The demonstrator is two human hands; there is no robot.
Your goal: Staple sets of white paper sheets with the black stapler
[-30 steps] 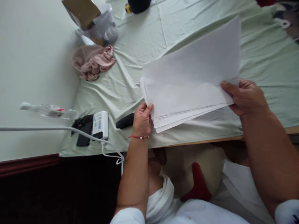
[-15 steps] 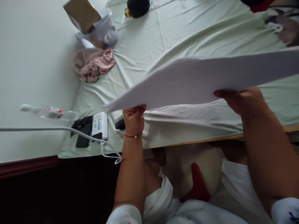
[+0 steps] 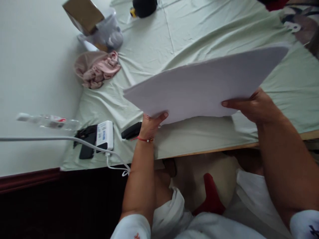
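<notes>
One stack of white paper (image 3: 204, 86) hangs above the green-sheeted bed (image 3: 199, 30), nearly flat, its long axis running from the left hand (image 3: 151, 124) up and away to the right. Both hands grip its near edge: left fingers (image 3: 161, 116) pinched on the left corner, right hand (image 3: 251, 106) clamped with thumb on top. One black stapler (image 3: 131, 130) lies just left of the left fingers.

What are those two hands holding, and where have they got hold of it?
A stack of paper, held off the bed: left hand at its near left edge, right hand at its near right edge.
</notes>
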